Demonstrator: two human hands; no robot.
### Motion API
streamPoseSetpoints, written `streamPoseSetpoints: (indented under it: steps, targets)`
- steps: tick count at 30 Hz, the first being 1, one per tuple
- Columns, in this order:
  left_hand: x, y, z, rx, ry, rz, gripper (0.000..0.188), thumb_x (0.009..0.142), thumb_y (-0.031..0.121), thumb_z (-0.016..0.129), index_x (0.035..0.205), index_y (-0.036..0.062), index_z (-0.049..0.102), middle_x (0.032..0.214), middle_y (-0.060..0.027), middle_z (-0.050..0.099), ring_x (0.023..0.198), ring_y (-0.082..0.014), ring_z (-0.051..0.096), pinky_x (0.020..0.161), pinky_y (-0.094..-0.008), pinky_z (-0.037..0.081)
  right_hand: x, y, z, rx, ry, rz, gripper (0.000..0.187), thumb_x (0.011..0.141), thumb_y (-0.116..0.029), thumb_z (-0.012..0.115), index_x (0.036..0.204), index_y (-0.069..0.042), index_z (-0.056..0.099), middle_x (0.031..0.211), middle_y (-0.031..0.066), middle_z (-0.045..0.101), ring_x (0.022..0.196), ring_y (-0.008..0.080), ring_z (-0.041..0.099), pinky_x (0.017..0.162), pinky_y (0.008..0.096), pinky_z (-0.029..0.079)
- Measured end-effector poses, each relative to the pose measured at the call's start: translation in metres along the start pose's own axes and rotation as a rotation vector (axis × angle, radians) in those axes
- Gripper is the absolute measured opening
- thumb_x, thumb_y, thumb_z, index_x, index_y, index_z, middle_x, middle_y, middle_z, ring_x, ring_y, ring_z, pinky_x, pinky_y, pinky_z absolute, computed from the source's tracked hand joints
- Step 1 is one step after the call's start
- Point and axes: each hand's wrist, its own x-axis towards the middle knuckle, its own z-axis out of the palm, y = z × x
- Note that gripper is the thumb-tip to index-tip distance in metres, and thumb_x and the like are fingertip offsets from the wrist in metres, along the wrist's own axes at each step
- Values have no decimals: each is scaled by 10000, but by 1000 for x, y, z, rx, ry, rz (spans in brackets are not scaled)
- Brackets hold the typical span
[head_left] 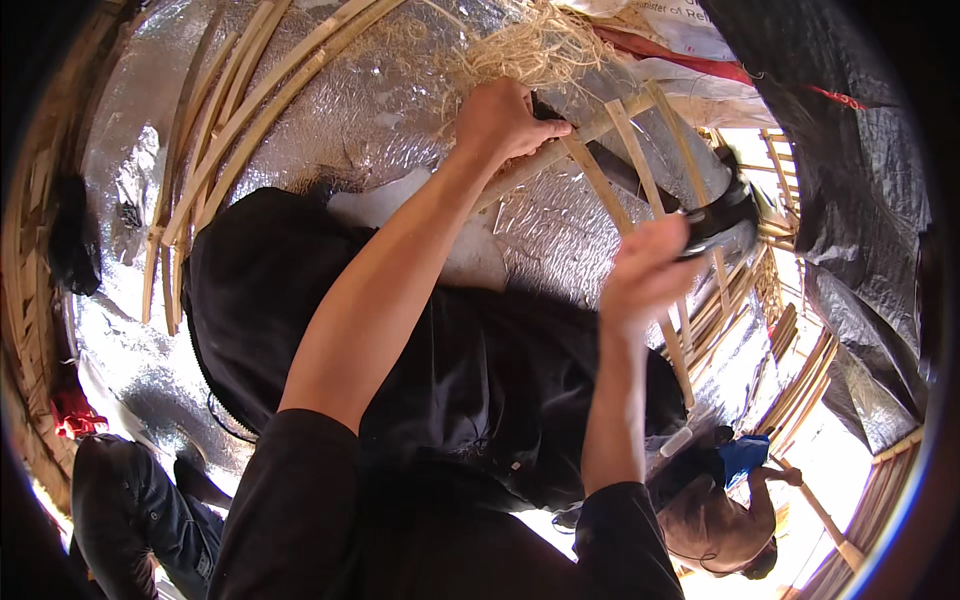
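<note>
Head view, and the right hand (645, 265) is a blur, out in front of the body at the end of a nearly upright forearm, fingers closed around a black tool (725, 215) that juts off to the right. Its exact shape is lost in the smear.

Over to the left hand (497, 118): the bare forearm slants up and to the right, wrist bent, back of the hand uppermost, fingers curled down and thumb stretched rightward. It sits at the upper end of the nearest of the pale strips (633, 150), where they cross a thicker pole (533, 167). The curled fingers hide what they have hold of, so I cannot tell how tightly they are closed, or on what.

Those strips fan downward, running behind the right hand and past it. Just above the left hand, a tangle of shavings (540, 50) on the silver sheet (370, 95)! More long strips (245, 100) lie bunched at upper left, and down at lower right a co-worker (705, 520) bends forward, gripping a pole-like piece (825, 520).
</note>
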Motion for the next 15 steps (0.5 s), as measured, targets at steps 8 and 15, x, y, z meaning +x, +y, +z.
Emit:
streamPoseSetpoints:
  steps: [8,15]
  targets:
    - [-14,-16,15,36,-25,14,529,745,636,881,668,122,781,618,-7,734,631,-202,746,668,-373,605,3,-35,-39,372,9,492,441,1084,-292,590,1165,141,580,800,301,686,761,474,724,668,533,569]
    - [-4,-21,-2,-49,21,49,543,748,592,903,585,101,737,595,1,727,564,-179,712,649,-359,596,10,-43,-11,392,-76,331,306,1075,-200,609,1169,90,602,878,282,720,759,445,744,599,477,573]
